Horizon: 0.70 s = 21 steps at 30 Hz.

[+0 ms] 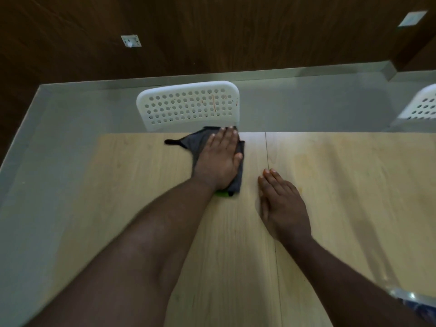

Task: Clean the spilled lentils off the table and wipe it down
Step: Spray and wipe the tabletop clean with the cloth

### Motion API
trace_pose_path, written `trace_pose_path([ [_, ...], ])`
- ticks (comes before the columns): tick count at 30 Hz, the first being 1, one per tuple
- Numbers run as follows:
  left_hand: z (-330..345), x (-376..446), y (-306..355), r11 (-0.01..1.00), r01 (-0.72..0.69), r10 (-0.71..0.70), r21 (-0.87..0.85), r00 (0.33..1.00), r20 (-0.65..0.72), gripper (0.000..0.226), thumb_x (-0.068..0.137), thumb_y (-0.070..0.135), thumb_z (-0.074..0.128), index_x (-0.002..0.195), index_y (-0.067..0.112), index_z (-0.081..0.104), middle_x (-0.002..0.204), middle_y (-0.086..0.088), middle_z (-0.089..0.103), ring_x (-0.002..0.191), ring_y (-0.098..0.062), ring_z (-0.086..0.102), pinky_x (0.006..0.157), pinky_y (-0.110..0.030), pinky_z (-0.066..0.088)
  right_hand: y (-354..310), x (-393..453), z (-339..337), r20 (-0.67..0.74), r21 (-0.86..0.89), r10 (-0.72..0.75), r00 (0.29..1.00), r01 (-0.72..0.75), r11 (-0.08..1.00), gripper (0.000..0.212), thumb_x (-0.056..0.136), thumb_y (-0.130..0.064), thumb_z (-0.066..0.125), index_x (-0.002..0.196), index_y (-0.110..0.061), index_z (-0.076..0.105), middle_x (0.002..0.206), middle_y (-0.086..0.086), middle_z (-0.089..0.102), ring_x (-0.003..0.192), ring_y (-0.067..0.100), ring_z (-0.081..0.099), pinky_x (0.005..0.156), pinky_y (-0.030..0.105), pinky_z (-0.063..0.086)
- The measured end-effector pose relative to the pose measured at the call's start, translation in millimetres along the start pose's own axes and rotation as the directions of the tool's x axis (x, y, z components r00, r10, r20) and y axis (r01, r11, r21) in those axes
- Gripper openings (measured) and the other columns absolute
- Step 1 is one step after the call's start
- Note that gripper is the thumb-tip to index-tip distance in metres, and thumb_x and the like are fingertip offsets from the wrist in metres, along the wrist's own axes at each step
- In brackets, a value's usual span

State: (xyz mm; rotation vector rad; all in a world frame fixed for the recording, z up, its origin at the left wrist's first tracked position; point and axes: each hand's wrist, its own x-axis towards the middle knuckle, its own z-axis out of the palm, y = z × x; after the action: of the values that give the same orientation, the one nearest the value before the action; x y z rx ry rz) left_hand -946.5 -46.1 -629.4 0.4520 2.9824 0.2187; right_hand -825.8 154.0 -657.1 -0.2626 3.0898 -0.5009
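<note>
Surface (342, 185): pale wood grain, two panels meeting at a dark seam right of centre frame; a faint yellowish mark right of the right hand.

Cloth (237, 178): dark grey, flat on the surface at upper centre, at the far edge; one thin corner trails left. A green bit shows under its near edge.

Left hand (219, 159): fingers straight and together, palm flat, pressing on the cloth; fingertips reach the far edge.

Right hand (283, 206): fingers straight, palm down, resting on the bare surface just right of the cloth, apart from it.

Lentils: none can be made out.

Chair (188, 105): white, perforated back, beyond the far edge at upper centre. A second one shows at the right edge.

Floor (59, 138): grey.

Wall (212, 31): dark wood.
</note>
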Motion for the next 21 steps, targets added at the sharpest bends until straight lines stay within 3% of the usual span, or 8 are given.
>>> trace_pose_path([
  [6,10.2,-70.7,11.4,0.977,-0.211,0.211,0.004,0.975,0.065,0.067,0.111,0.046,0.015,0.169,0.016,-0.003,0.176,-0.001,-0.011,0.161,-0.014,-0.015,0.132,-0.039,-0.003,-1.3,0.0,-4.8,0.014,-0.005,0.018,1.000,-0.018,1.000,0.059,0.104,-0.038,0.032,0.159,-0.020,0.042,0.167,0.000,0.037,0.157,0.013,0.027,0.127,0.035,0.021],
  [13,-1.5,0.2,2.3,0.997,-0.070,0.070,0.023,0.998,-0.003,0.068,0.109,0.046,0.015,0.169,0.014,0.005,0.177,-0.003,0.002,0.163,-0.018,0.000,0.132,-0.043,0.006,-4.4,-2.3,-1.6,-0.023,-0.012,0.046,0.999,-0.046,0.999,0.056,0.106,-0.035,0.036,0.159,-0.018,0.044,0.166,0.002,0.040,0.156,0.016,0.030,0.127,0.039,0.027],
  [16,-0.8,18.0,28.5,0.993,-0.119,0.119,0.016,0.993,0.001,0.068,0.110,0.045,0.019,0.169,0.013,0.006,0.177,-0.005,0.004,0.163,-0.020,0.001,0.132,-0.043,0.004,-4.3,-0.6,-3.7,-0.051,0.002,0.095,0.994,-0.095,0.995,0.057,0.105,-0.035,0.036,0.158,-0.016,0.044,0.165,0.005,0.041,0.156,0.018,0.031,0.127,0.040,0.027],
  [21,12.4,-52.1,45.9,0.972,-0.236,0.235,0.013,0.971,0.052,0.067,0.111,0.046,0.015,0.169,0.015,0.000,0.177,-0.003,-0.005,0.163,-0.018,-0.010,0.132,-0.041,-0.001,-8.9,-5.5,-12.3,-0.053,0.003,0.134,0.990,-0.134,0.991,0.060,0.102,-0.035,0.037,0.158,-0.014,0.045,0.163,0.007,0.044,0.154,0.019,0.035,0.126,0.037,0.022],
])
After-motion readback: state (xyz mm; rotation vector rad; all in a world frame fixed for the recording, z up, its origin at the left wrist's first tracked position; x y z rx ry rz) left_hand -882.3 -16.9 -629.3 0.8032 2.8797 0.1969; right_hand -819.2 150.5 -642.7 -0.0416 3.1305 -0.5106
